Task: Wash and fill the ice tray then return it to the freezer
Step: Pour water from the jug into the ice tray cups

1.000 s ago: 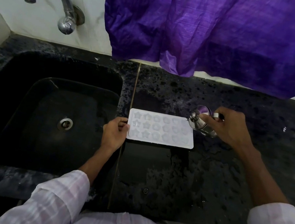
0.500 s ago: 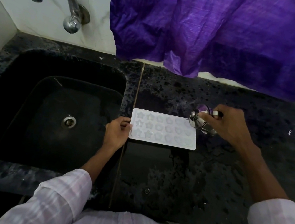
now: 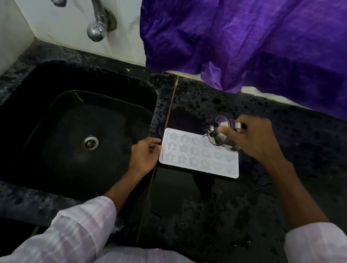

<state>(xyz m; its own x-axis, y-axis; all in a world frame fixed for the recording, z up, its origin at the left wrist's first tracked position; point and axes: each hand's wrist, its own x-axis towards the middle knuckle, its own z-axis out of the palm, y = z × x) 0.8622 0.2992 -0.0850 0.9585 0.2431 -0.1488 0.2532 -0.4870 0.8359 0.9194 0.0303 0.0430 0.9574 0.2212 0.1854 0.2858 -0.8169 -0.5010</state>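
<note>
A white ice tray [image 3: 200, 156] with star and heart moulds lies flat on the dark counter, just right of the sink. My left hand [image 3: 143, 155] pinches its left edge with curled fingers. My right hand [image 3: 251, 139] grips a small shiny steel pot [image 3: 221, 133], tilted with its spout over the tray's back right cells. The forefinger lies along the pot's side.
A black sink [image 3: 65, 127] with a steel drain fills the left. A chrome tap [image 3: 79, 1] sticks out of the white wall above it. Purple cloth [image 3: 264, 36] hangs over the back of the wet speckled counter [image 3: 224, 208].
The steel pot has shifted a little left and lower over the tray's back row. My left hand stays on the tray's left edge. The view has drifted slightly.
</note>
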